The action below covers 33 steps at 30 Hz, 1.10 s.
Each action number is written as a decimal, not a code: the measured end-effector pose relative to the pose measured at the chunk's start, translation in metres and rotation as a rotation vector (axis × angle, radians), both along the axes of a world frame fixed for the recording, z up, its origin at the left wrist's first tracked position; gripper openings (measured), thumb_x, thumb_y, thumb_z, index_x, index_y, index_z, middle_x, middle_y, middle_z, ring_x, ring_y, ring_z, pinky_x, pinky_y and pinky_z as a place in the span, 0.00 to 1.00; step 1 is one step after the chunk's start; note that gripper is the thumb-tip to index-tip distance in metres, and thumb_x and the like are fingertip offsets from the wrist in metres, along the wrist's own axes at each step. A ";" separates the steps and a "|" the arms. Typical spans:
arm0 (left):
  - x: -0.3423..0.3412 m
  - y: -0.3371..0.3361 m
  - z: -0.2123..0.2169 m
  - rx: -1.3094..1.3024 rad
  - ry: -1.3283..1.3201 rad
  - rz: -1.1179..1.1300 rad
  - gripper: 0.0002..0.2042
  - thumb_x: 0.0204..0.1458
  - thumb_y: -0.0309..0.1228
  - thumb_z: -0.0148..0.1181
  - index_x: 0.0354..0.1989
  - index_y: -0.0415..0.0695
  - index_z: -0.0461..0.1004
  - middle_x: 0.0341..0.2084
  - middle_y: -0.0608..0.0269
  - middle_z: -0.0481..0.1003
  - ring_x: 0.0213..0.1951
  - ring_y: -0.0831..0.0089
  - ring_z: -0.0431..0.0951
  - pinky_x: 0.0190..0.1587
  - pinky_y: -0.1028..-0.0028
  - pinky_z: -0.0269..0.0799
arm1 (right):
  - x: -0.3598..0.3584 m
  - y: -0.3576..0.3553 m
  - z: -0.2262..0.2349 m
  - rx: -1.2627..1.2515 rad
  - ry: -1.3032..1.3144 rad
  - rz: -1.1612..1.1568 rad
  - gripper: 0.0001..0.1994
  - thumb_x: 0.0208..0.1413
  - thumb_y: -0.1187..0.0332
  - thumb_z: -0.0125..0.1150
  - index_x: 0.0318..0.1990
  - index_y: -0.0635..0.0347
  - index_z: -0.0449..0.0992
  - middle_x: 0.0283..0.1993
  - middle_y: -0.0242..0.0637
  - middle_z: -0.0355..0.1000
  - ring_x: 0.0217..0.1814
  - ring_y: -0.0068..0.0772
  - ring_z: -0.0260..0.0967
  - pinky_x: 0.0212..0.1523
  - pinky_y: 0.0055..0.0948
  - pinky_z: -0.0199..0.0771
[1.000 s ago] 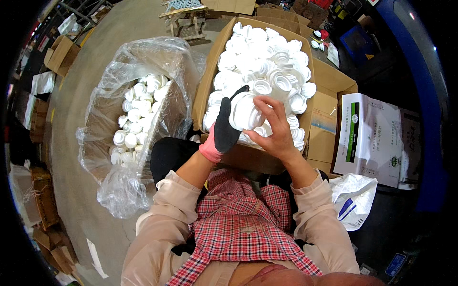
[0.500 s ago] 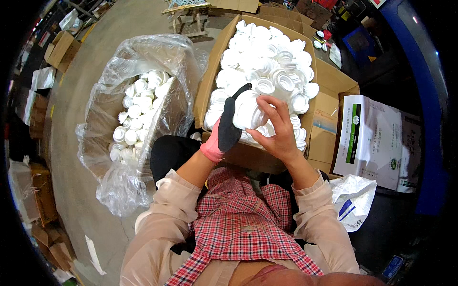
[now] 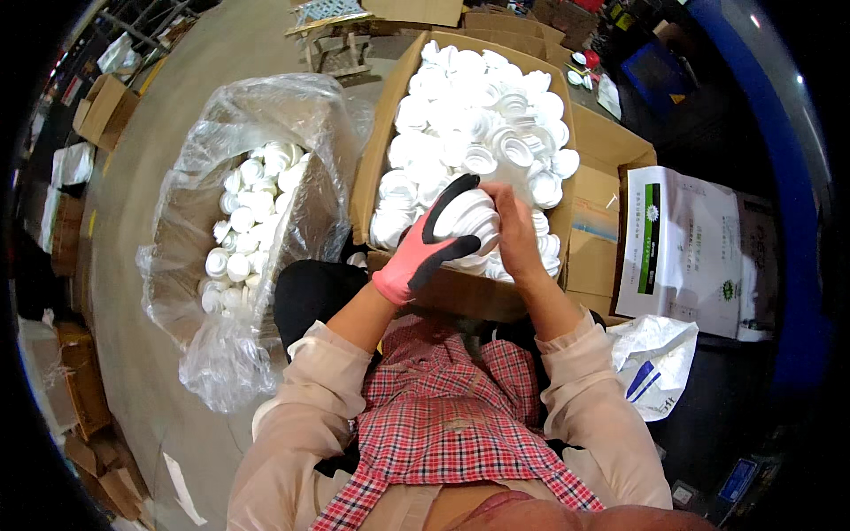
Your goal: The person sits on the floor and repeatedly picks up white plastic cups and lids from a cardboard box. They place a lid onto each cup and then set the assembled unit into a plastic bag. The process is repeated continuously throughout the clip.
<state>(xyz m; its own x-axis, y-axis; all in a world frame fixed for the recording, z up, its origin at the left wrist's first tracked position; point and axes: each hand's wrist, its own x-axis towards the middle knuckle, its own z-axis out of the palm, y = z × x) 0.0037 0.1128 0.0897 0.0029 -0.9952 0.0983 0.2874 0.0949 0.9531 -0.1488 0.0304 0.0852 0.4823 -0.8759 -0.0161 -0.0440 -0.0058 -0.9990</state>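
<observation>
My left hand [image 3: 414, 262], in a pink glove with black palm and fingers, is closed around a few white plastic lids [image 3: 467, 218] pressed together like a stack. Bare, my right hand [image 3: 519, 232] closes on the right end of the same lids; its fingertips are partly hidden behind them. Both hands are above the near edge of a cardboard box [image 3: 375, 142] heaped with loose white lids [image 3: 447, 111], some showing ringed, threaded undersides. To the left, a clear plastic bag [image 3: 190, 190] lines another box, which holds more white lids [image 3: 252, 212].
On the right, an open box flap [image 3: 595, 252] lies beside a white printed carton [image 3: 691, 252]. A white plastic sack [image 3: 660, 354] lies below that carton. A wooden stand [image 3: 341, 55] is on the floor at the back, and several cartons [image 3: 106, 111] line the left edge.
My right hand has turned and closed in on the lids' right end, its fingers no longer raised apart. My left thumb now wraps lower across the lids. The view has shifted slightly.
</observation>
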 end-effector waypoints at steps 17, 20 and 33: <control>0.016 -0.014 -0.034 0.206 0.821 -0.084 0.25 0.64 0.43 0.46 0.61 0.36 0.61 0.54 0.48 0.70 0.52 0.52 0.75 0.49 0.49 0.77 | -0.010 -0.033 -0.009 0.212 -0.304 0.169 0.29 0.63 0.47 0.47 0.59 0.63 0.66 0.53 0.41 0.70 0.52 0.31 0.68 0.51 0.30 0.70; 0.020 -0.007 -0.037 0.228 0.892 -0.022 0.25 0.64 0.44 0.45 0.62 0.36 0.61 0.54 0.49 0.70 0.53 0.53 0.74 0.50 0.50 0.77 | -0.004 -0.022 -0.006 -0.172 -0.102 0.280 0.31 0.52 0.58 0.66 0.62 0.57 0.65 0.59 0.39 0.66 0.55 0.33 0.66 0.50 0.30 0.71; 0.031 0.005 -0.026 0.104 0.177 0.190 0.18 0.59 0.38 0.54 0.51 0.38 0.71 0.43 0.61 0.75 0.44 0.74 0.76 0.45 0.74 0.71 | 0.013 0.001 0.002 -0.764 0.159 0.269 0.45 0.32 0.57 0.79 0.62 0.59 0.65 0.62 0.42 0.65 0.61 0.38 0.64 0.52 0.30 0.69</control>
<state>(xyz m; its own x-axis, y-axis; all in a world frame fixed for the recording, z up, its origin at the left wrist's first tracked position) 0.0348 0.1183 0.0635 0.1988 -0.9798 -0.0235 0.4371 0.0671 0.8969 -0.1359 0.0310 0.0871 0.7191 -0.5281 0.4517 -0.0848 -0.7118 -0.6973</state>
